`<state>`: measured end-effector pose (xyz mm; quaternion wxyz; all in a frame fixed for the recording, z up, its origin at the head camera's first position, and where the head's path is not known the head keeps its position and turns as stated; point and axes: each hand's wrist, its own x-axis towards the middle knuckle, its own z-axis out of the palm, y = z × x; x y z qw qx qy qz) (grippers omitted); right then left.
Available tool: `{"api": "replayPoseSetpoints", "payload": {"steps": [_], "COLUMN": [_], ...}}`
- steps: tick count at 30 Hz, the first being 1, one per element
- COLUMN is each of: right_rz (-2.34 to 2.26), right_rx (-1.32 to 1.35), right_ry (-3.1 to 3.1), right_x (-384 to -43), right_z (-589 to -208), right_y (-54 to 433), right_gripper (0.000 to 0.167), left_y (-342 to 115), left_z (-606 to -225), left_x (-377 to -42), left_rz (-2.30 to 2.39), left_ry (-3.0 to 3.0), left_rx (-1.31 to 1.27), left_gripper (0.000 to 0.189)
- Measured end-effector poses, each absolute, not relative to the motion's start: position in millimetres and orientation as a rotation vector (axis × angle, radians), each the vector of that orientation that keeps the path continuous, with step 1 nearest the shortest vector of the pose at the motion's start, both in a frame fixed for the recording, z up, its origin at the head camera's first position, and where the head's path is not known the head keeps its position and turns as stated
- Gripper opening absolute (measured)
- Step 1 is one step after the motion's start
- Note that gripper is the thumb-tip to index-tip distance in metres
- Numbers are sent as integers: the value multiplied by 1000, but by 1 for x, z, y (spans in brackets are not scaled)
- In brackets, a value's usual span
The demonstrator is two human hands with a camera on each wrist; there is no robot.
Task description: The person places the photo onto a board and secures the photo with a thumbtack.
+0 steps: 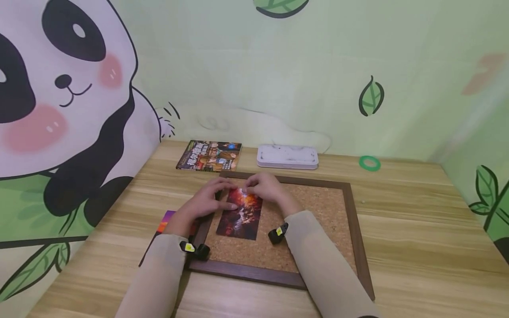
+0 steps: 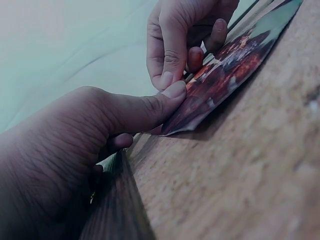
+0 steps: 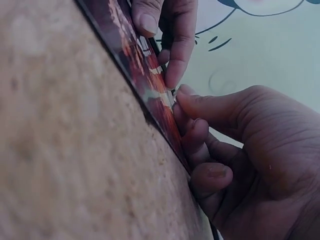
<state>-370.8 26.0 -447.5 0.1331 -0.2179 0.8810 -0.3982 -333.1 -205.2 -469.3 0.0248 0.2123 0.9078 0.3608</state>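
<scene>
A picture card with a fiery red and dark print lies on the left part of a framed cork board. My left hand rests on its upper left side, thumb pressing the print and fingers reaching to the top edge. At that top edge my right hand pinches a small pale pin between thumb and index finger; its tip is hidden. In the right wrist view, the left index fingertip is right beside this pin. The card's lower edge stands slightly off the cork in the left wrist view.
Another colourful card lies partly under the left forearm, left of the board. Behind the board are a comic-style book, a white tin case and a green tape roll. A tiny pale bit lies right of the frame.
</scene>
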Motion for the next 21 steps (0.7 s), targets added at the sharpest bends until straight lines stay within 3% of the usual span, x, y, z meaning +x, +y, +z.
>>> {"api": "replayPoseSetpoints", "payload": {"steps": [21], "right_rz": [-1159], "right_rx": [-507], "right_ry": [2659], "right_x": [-367], "right_z": [-446], "right_y": [21], "right_gripper": [16], "left_y": [-205], "left_z": [-465], "left_x": [-330], "left_rz": [1142], "left_ry": [2786], "left_rx": [664], "left_gripper": [57]}}
